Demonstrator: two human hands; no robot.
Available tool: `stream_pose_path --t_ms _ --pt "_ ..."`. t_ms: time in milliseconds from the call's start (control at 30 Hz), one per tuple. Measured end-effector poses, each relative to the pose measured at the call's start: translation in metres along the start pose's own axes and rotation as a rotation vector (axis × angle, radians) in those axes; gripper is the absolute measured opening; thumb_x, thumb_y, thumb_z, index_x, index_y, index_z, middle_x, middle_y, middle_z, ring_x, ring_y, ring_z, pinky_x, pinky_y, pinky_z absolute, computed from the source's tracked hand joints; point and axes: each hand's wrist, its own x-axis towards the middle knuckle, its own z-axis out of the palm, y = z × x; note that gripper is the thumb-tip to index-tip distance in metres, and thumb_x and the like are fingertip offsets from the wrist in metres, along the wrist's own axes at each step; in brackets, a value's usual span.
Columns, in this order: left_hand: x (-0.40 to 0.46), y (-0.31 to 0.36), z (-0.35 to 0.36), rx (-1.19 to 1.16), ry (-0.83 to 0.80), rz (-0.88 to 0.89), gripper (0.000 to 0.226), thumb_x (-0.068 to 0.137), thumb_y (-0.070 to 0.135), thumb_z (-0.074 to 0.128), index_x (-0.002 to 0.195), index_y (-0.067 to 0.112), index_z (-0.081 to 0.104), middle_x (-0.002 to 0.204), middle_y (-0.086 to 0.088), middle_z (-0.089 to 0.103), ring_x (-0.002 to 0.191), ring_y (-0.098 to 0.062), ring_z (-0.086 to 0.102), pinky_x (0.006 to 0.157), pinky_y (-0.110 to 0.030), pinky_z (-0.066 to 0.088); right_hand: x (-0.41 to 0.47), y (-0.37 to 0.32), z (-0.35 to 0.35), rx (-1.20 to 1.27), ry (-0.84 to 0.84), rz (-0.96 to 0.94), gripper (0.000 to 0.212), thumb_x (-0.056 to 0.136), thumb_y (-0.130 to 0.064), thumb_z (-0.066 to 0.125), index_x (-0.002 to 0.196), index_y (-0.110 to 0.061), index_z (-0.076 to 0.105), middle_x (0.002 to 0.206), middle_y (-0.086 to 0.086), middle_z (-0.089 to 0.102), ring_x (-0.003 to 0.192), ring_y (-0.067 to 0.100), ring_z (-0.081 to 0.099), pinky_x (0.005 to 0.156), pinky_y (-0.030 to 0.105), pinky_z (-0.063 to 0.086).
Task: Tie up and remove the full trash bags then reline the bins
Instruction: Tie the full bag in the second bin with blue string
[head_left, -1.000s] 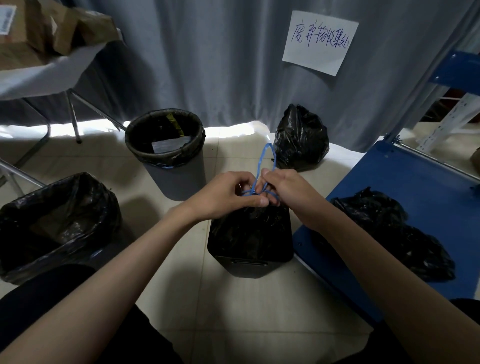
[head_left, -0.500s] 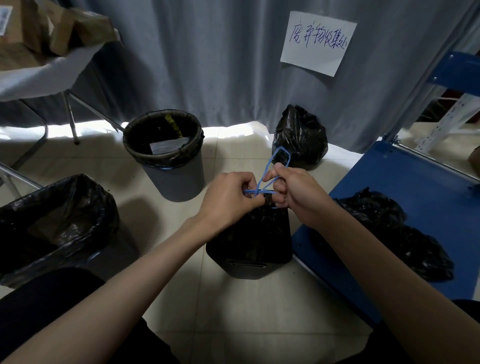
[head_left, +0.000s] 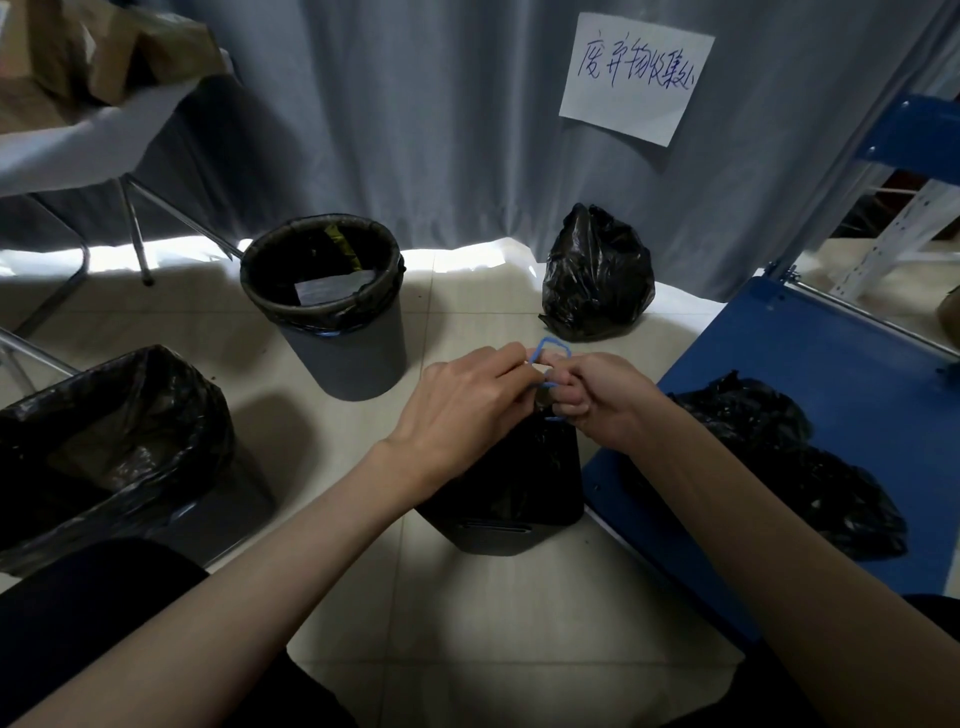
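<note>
Left hand (head_left: 467, 400) and right hand (head_left: 602, 400) met fingertip to fingertip over the small bin (head_left: 514, 525), both pinched on the blue drawstring (head_left: 553, 349). One loop of string stood up just beyond the knuckles; the rest ran down between the fingers to the gathered neck of the black bag (head_left: 519, 467). Bag sat directly below the grip, in the bin, near centre of the floor.

Judged thin, soft and slack: film likely to crumple and slip, easy to tear if dragged over the bin rim. Weight probably light, given the small bin. String looked thin and cord-like, so likely to bite into fingers under load. Best held at the cinched neck or by the knotted loop, never by the loose film lower down.

Knot apparently not yet drawn tight; how far through could not be told, fingers hid the crossing.

Elsewhere: a tied bag (head_left: 597, 280) far right by the curtain, a lined round bin (head_left: 332, 312) far left, a lined square bin (head_left: 114, 441) near left, loose bags (head_left: 805, 467) on the blue platform (head_left: 831, 353) at right.
</note>
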Motion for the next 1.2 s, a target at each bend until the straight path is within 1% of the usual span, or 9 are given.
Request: stream_pose_path --t_ms 133,267,400,500,700,867,1033,1100,1200 --pt "0.002 -0.006 -0.002 -0.08 -0.182 -0.16 0.013 0.096 0.03 0.056 0.094 0.023 0.068 0.088 0.006 0.058 0.074 -0.02 0.059 0.051 -0.029 0.033 -0.003 -0.005 0.004 -0.075 0.065 -0.084 0.009 0.1 -0.01 0.049 0.109 -0.009 0.05 0.059 0.001 0.047 0.038 0.006 0.038 0.035 0.016 0.027" --pt "0.009 -0.015 -0.005 -0.368 -0.379 -0.476 0.019 0.096 0.027 0.056 0.083 0.028 0.07 0.085 0.009 0.066 0.078 -0.012 0.059 0.068 -0.032 0.044 -0.014 -0.007 0.008 -0.25 0.127 -0.29 0.032 0.093 -0.004 0.058 0.12 -0.014 0.043 0.081 0.012 0.053 0.052 0.016 0.052 0.05 0.026 0.039" --pt "0.011 -0.022 -0.01 -0.745 -0.427 -0.693 0.027 0.097 0.016 0.055 0.078 0.023 0.072 0.067 0.007 0.066 0.059 -0.002 0.054 0.06 -0.021 0.042 -0.017 -0.003 0.011 -0.675 0.044 -0.5 0.006 0.088 -0.007 0.066 0.089 -0.003 0.062 0.073 0.01 0.062 0.061 0.01 0.06 0.061 0.022 0.048" --pt "0.009 -0.023 -0.014 -0.887 -0.401 -0.798 0.031 0.099 0.015 0.052 0.074 0.02 0.071 0.068 0.006 0.066 0.062 -0.008 0.054 0.055 -0.019 0.038 -0.013 0.004 0.007 -0.937 0.102 -0.659 0.013 0.079 -0.018 0.079 0.076 -0.008 0.071 0.068 0.002 0.067 0.063 0.006 0.058 0.064 0.022 0.047" --pt "0.008 -0.025 -0.015 -0.926 -0.415 -0.817 0.037 0.099 0.015 0.052 0.07 0.025 0.073 0.068 0.005 0.064 0.063 -0.019 0.049 0.058 -0.029 0.032 -0.012 0.006 0.006 -1.017 0.096 -0.715 0.024 0.073 -0.025 0.086 0.093 -0.013 0.077 0.063 0.005 0.066 0.058 0.006 0.055 0.059 0.016 0.042" --pt "0.008 -0.026 -0.015 -0.944 -0.409 -0.833 0.033 0.098 0.014 0.052 0.075 0.021 0.074 0.073 -0.001 0.066 0.072 -0.014 0.057 0.072 -0.03 0.041 -0.013 0.008 0.007 -1.074 0.056 -0.697 0.013 0.072 -0.019 0.085 0.082 -0.018 0.077 0.064 0.002 0.068 0.056 -0.001 0.054 0.062 0.013 0.043" --pt "0.01 -0.026 -0.016 -0.917 -0.408 -0.844 0.037 0.098 0.016 0.054 0.067 0.026 0.072 0.063 0.007 0.062 0.058 -0.01 0.045 0.055 -0.024 0.033 -0.016 0.006 0.005 -0.972 0.073 -0.606 0.014 0.081 -0.025 0.079 0.078 -0.012 0.074 0.06 -0.012 0.06 0.055 -0.003 0.049 0.057 0.01 0.037" --pt "0.01 -0.027 -0.017 -0.904 -0.423 -0.841 0.033 0.098 0.018 0.054 0.073 0.024 0.075 0.065 0.007 0.062 0.06 -0.011 0.046 0.058 -0.024 0.034 -0.017 0.002 0.002 -0.918 0.063 -0.534 0.013 0.086 -0.026 0.074 0.081 -0.014 0.075 0.059 -0.015 0.06 0.058 -0.003 0.051 0.06 0.014 0.041" --pt "0.011 -0.026 -0.017 -0.92 -0.442 -0.852 0.03 0.099 0.02 0.054 0.079 0.02 0.077 0.068 0.004 0.062 0.07 -0.018 0.049 0.067 -0.028 0.035 -0.018 0.0 0.0 -0.874 0.069 -0.516 0.014 0.089 -0.023 0.069 0.082 -0.013 0.074 0.067 -0.004 0.067 0.061 0.004 0.057 0.062 0.019 0.047"
